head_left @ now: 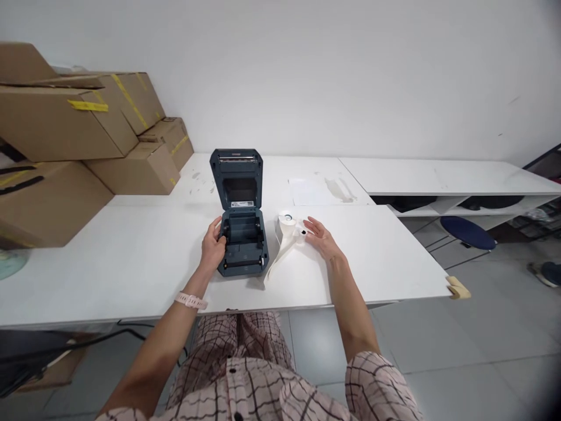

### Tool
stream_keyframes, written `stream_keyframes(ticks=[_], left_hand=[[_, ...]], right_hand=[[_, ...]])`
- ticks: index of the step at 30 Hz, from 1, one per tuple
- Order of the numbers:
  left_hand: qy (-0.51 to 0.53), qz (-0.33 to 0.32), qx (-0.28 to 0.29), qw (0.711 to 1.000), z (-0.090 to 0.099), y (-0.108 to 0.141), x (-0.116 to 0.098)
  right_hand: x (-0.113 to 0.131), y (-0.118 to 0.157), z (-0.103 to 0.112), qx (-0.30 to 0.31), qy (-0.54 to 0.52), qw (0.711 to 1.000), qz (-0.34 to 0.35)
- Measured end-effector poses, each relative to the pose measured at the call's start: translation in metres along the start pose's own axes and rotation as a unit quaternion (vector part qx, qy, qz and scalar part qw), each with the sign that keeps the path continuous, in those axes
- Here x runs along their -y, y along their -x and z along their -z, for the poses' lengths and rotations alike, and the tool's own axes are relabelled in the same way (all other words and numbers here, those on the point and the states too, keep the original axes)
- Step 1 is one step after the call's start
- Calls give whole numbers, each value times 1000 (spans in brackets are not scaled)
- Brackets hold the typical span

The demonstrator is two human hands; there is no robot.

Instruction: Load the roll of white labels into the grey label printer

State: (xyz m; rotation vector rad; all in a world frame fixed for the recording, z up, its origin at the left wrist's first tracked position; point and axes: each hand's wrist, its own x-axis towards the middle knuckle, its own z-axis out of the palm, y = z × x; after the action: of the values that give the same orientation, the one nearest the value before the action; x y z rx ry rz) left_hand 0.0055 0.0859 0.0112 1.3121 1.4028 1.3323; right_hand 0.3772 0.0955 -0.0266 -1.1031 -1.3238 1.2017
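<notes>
A dark blue-grey device (243, 242) stands on the white table (131, 257) with its lid (239, 175) raised and its inner compartment showing. My left hand (213, 247) grips the device's left side, the thumb over the rim. To the right of the device lies a white roll (289, 231), a loose strip trailing from it toward the table's front edge. My right hand (319, 237) is at the roll's right side, fingers spread and touching it near a small dark-centred core.
Cardboard boxes (144, 169) are stacked at the left against the wall. A white sheet (307, 192) lies behind the roll. A blue stool (468, 232) stands beyond the table at the right, and tan padding (458, 287) covers the table's front right corner.
</notes>
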Motion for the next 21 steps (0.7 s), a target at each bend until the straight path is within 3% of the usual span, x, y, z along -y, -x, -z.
stream_keyframes(ticks=[4,7,10,12,15,18,21], left_hand=[[-10,-20,3,1000,0,1,2],[-16,-19,-7,1000,-1,0,4],[-19,-17,-9,1000,0,1,6],[-26,-16,-11,999,0,1,6],[-41,-13,-17,999,0,1,7],[-44,-12,-16,999,0,1,10],[-49,-15,-8,999,-1,0,13]], right_hand=[[31,-29,-6,56,120,991,16],[53,-56,-21,116,190,974,-41],[61,-74,-37,149,230,959,-76],[58,-79,-44,136,242,959,-66],[53,-80,-52,58,203,976,-55],[64,-78,-65,-4,68,998,-12],[99,-75,-92,68,-41,995,53]])
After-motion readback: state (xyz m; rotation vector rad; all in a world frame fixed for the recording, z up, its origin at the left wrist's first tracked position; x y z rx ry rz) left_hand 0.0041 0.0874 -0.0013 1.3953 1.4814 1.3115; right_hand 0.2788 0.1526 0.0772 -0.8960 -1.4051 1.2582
